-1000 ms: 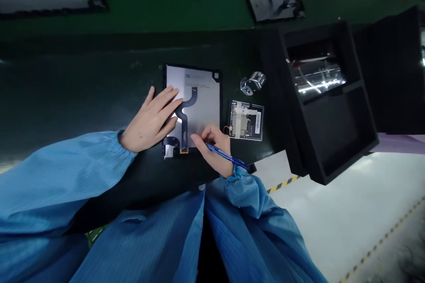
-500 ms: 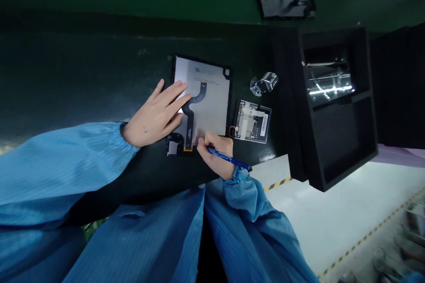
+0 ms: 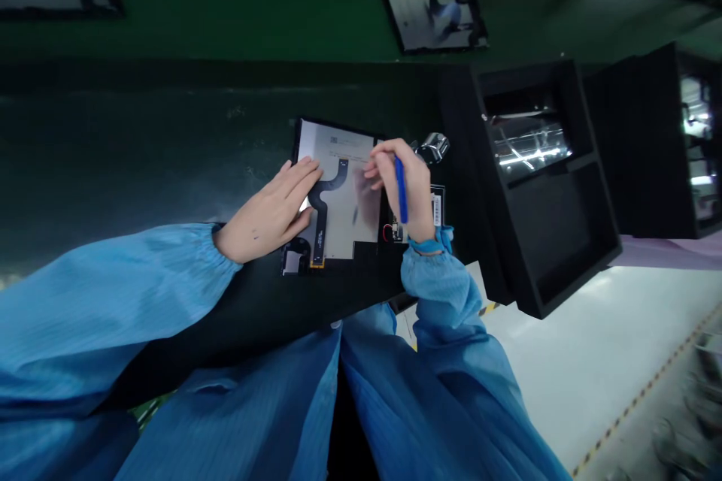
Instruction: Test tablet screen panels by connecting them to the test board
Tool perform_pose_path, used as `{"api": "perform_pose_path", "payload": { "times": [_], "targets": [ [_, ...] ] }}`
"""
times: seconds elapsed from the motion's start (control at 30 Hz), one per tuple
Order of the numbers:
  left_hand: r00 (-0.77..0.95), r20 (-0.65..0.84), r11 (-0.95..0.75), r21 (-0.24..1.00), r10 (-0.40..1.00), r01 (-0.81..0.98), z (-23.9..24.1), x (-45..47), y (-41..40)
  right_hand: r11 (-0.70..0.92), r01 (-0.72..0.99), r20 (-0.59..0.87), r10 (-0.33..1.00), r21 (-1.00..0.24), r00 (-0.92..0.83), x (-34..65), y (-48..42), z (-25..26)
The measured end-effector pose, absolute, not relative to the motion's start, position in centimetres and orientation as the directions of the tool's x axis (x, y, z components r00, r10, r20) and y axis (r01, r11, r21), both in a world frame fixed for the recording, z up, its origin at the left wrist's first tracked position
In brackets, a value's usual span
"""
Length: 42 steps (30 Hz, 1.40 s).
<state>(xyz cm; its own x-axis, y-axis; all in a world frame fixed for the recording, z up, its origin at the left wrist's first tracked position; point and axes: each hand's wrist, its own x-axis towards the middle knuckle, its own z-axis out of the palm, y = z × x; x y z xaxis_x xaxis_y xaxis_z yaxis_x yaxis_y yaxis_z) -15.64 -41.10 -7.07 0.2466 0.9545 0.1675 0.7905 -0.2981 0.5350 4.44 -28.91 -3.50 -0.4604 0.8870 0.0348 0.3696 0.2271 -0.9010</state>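
A display panel [image 3: 344, 229] with a silvery-grey back and dark frame lies on the dark worktop. A black flex cable [image 3: 321, 229] runs down its back in an S-bend. My left hand [image 3: 269, 214] rests flat on the panel's left side, fingers stretched out beside the cable. Above the panel's right edge is my right hand [image 3: 411, 184], with a blue pen [image 3: 401, 192] held in it. The fingertips point left over the panel; whether they touch it, I cannot tell. Partly under my right wrist sits a small circuit board [image 3: 438, 201] with a red wire.
A shiny curled metallic piece [image 3: 435, 148] lies beyond my right hand. To the right stands a black divided tray [image 3: 564, 240] holding a glossy sheet, with another black box [image 3: 632, 150] behind it. More panels lie on the green surface [image 3: 242, 22] at the back.
My right hand has moved up from the panel's bottom edge to its upper right side, pen still held. My left hand stays on the panel. The whole view has shifted slightly.
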Motion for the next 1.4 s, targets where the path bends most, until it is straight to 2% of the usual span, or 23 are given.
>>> {"api": "perform_pose_path", "payload": {
  "times": [0.1, 0.2, 0.3, 0.37, 0.47, 0.53, 0.6, 0.67, 0.77, 0.83, 0.93, 1.1, 1.4],
  "targets": [
    [0.249, 0.17, -0.301, 0.535, 0.954, 0.79, -7.2, -15.4, -41.2, 0.251, 0.414, 0.017, 0.871, -0.875, -0.491, 2.9, -27.5, -5.0],
    [0.211, 0.192, -0.284, 0.573, 0.958, 0.768, -6.8, -15.4, -41.3, 0.254, 0.344, 0.036, 0.846, -0.904, -0.531, 2.0, -27.4, -5.5],
    [-0.005, 0.238, -0.164, 0.687, 0.971, 0.708, -5.4, -15.4, -40.9, 0.237, 0.187, 0.084, 0.804, -0.953, -0.588, 2.3, -27.9, -4.4],
    [-0.12, 0.19, -0.09, 0.82, 0.975, 0.565, -4.1, -15.2, -39.8, 0.225, 0.094, 0.119, 0.771, -0.97, -0.626, 3.1, -28.4, -3.2],
    [-0.018, -0.014, 0.018, 0.969, 1.0, 0.245, -2.5, -14.5, -37.7, 0.212, -0.011, 0.168, 0.738, -0.977, -0.654, 4.4, -29.3, -1.7],
    [0.09, -0.114, 0.104, 0.989, 0.989, 0.108, -1.9, -13.7, -36.6, 0.206, -0.038, 0.182, 0.747, -0.978, -0.64, 5.3, -29.8, -1.3],
    [0.126, -0.151, 0.144, 0.988, 0.98, 0.059, -1.6, -12.7, -36.0, 0.222, -0.048, 0.202, 0.752, -0.974, -0.627, 6.4, -30.0, -1.2],
    [0.116, -0.145, 0.134, 0.986, 0.983, 0.096, -1.7, -11.8, -35.9, 0.277, -0.011, 0.228, 0.767, -0.961, -0.599, 7.9, -29.9, -1.7],
    [0.041, -0.013, -0.002, 0.94, 0.999, 0.34, -2.4, -10.5, -36.1, 0.367, 0.205, 0.229, 0.84, -0.907, -0.492, 10.4, -29.6, -3.3],
    [0.048, 0.107, -0.116, 0.836, 0.993, 0.537, -3.0, -9.6, -36.3, 0.352, 0.312, 0.196, 0.878, -0.882, -0.436, 11.6, -29.6, -4.8],
    [0.142, 0.161, -0.214, 0.694, 0.977, 0.688, -3.9, -8.3, -36.4, 0.287, 0.317, 0.142, 0.901, -0.904, -0.41, 12.3, -30.1, -6.6],
    [0.182, 0.131, -0.224, 0.618, 0.974, 0.754, -4.6, -6.8, -36.5, 0.246, 0.319, 0.135, 0.933, -0.915, -0.333, 12.2, -31.5, -7.2],
    [0.183, 0.159, -0.242, 0.612, 0.97, 0.753, -5.0, -6.3, -36.6, 0.244, 0.271, 0.151, 0.934, -0.931, -0.324, 12.4, -31.9, -7.1]
  ]
}}
